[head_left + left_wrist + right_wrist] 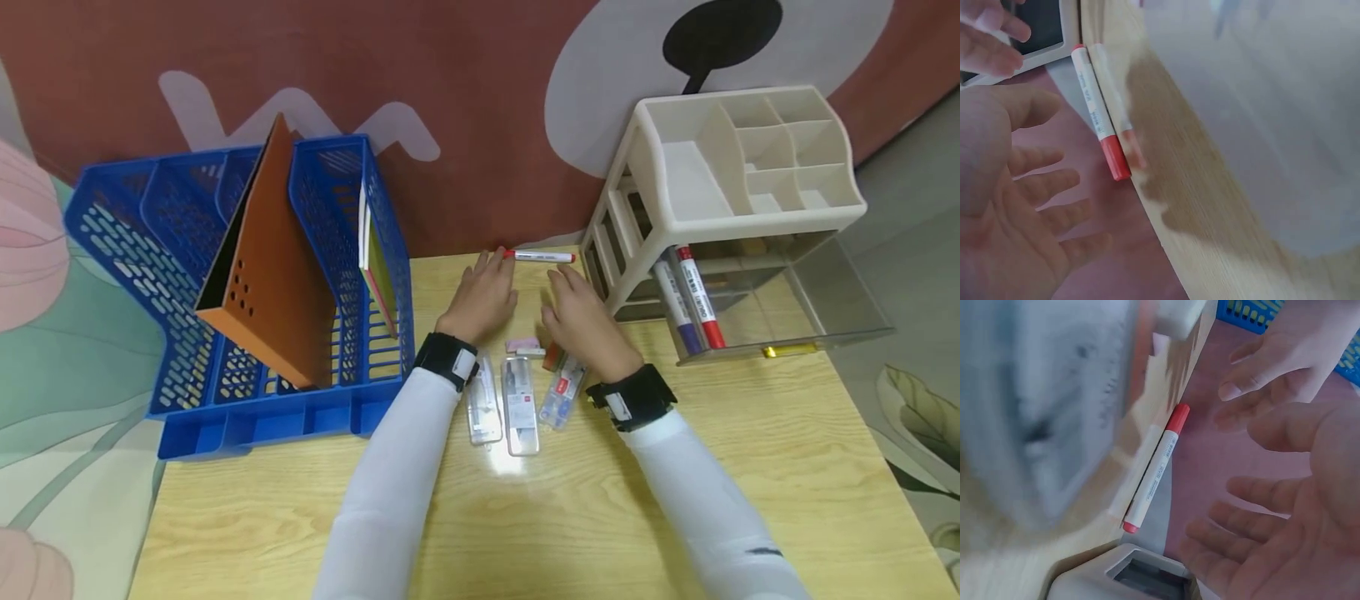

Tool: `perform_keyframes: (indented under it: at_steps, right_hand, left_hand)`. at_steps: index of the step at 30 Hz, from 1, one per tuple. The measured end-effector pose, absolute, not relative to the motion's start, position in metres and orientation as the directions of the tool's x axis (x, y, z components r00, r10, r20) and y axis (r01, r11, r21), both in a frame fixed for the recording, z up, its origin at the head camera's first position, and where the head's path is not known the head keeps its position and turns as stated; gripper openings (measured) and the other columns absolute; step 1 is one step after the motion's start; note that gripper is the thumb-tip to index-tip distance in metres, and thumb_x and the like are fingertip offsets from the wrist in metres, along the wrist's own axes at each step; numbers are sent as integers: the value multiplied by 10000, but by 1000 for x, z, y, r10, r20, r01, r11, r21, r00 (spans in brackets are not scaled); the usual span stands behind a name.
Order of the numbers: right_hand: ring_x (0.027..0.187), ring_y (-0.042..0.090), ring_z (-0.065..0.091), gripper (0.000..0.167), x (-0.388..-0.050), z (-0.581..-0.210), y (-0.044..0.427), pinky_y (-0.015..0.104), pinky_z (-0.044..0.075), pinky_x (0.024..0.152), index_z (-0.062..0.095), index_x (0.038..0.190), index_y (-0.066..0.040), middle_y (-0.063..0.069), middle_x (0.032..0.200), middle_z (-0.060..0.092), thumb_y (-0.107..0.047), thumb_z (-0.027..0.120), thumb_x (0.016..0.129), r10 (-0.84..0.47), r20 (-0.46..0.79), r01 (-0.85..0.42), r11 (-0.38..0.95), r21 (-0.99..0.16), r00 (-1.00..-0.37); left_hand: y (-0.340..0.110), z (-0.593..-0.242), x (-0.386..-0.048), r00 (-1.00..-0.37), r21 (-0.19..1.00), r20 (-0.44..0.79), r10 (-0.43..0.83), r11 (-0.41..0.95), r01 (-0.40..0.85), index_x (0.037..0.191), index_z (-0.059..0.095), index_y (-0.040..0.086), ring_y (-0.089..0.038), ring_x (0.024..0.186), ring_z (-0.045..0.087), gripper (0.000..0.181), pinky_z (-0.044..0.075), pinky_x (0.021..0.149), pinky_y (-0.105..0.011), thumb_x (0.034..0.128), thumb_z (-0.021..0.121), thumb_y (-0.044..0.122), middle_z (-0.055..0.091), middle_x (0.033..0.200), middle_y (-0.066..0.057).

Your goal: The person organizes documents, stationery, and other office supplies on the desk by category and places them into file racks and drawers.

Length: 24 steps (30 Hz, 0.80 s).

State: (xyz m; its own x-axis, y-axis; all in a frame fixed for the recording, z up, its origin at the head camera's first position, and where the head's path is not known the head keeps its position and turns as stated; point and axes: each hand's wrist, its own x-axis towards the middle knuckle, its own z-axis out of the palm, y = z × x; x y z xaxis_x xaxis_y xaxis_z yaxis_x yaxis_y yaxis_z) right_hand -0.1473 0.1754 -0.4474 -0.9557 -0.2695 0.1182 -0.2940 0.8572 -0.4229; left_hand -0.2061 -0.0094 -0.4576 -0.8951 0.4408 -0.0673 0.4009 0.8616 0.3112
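A white marker with a red cap [543,257] lies at the back edge of the table, against the wall cloth. My left hand [483,296] is by its capped end, fingers relaxed and spread; in the left wrist view a gap shows between fingers and marker. My right hand [588,325] is near the marker's other end, fingers loosely bent and holding nothing in the right wrist view. Between my wrists lie two clear flat cases [520,408], a clear pack with a red label [561,396], a pink block [522,343] and a brown piece [553,357], partly hidden by my right hand.
To the left stands a blue file rack [277,408] holding an orange folder [273,283] and thin booklets [378,267]. On the right, a white desk organizer [757,221] has its clear drawer [840,337] pulled out, with purple-capped [678,312] and red-capped markers [701,296] inside.
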Motion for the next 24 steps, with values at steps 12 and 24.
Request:
perform_keyframes:
  at_steps: [12,24]
  right_hand:
    - [1545,451,250,638,-183,-452,167,550,225,1274,324,1542,126,321,1647,255,-198,514,1026,-178,-110,-108,880,-462,-978]
    - [1523,479,278,587,-175,-455,166,567,260,1256,366,1522,91,305,1660,226,-198,510,1031,-166,-209,-51,883,-467,-964]
  left_hand:
    - [-4,-461,-221,-866,272,-150,477,862,428,1600,325,24,-355,1587,210,547,283,1238,-608,1095,417,212,228,1710,-164]
    - [0,-458,-233,-842,219,-191,505,858,465,1584,316,-7,-379,1416,448,525,420,1164,-522,1092,392,161,425,1557,-214]
